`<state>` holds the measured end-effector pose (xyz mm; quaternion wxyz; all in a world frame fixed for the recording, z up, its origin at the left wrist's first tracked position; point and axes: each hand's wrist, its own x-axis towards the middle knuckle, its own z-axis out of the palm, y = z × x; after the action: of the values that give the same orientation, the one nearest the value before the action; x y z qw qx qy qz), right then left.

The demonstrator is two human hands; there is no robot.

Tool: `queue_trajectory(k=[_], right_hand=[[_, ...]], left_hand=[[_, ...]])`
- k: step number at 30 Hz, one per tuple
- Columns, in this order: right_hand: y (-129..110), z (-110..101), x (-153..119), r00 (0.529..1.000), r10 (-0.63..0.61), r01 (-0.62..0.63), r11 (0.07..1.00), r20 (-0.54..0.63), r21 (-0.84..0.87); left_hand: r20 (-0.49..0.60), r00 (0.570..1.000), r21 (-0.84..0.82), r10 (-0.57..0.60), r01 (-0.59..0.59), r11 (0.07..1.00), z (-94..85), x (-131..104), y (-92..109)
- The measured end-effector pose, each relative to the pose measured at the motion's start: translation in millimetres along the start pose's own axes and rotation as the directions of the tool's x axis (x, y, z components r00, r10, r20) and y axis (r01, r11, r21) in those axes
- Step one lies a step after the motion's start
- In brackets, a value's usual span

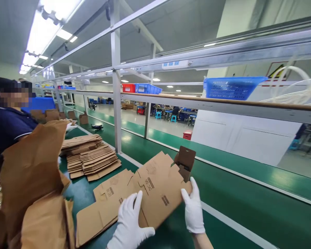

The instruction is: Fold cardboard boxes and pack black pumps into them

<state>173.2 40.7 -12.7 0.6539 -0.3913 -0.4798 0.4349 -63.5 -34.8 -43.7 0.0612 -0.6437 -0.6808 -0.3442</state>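
Note:
A flat, unfolded cardboard box (158,188) with dark printed marks tilts above the green work surface. My right hand (194,207), in a white glove, pinches its right corner between thumb and fingers. At its lower left edge is my left hand (131,221), also white-gloved, thumb and fingers spread apart; whether it bears any of the box's weight I cannot tell. More flat cardboard boxes (93,223) lie under and left of it. Just behind the held piece, a small folded brown box (188,157) stands open on the conveyor with something black inside.
Stacks of flat cardboard (98,160) lie at the left, beside large crumpled brown paper (33,173). A co-worker (10,117) sits farther left. A metal post (116,90) rises by the green conveyor (238,186). Above runs a shelf with a blue basket (230,88).

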Motion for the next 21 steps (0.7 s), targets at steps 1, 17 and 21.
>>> queue_trajectory(k=[1, 17, 21], right_hand=[[-6.2, -6.5, 2.7, 0.995, -0.010, 0.010, 1.000, -0.102, 0.005], [-29.9, -41.3, 4.7, 0.999, 0.022, -0.016, 0.991, 0.045, -0.131], [-42.9, -38.5, -6.9, 0.993, -0.049, 0.049, 0.999, 0.111, 0.006]], left_hand=[[-0.032, 0.999, -0.115, 0.003, -0.007, 0.993, 2.4, 3.5, 2.0], [0.390, 0.732, -0.908, 0.558, 0.406, 0.101, -55.0, 69.6, 95.7], [0.426, 0.767, -0.905, 0.480, 0.364, 0.220, -47.0, 69.5, 97.8]])
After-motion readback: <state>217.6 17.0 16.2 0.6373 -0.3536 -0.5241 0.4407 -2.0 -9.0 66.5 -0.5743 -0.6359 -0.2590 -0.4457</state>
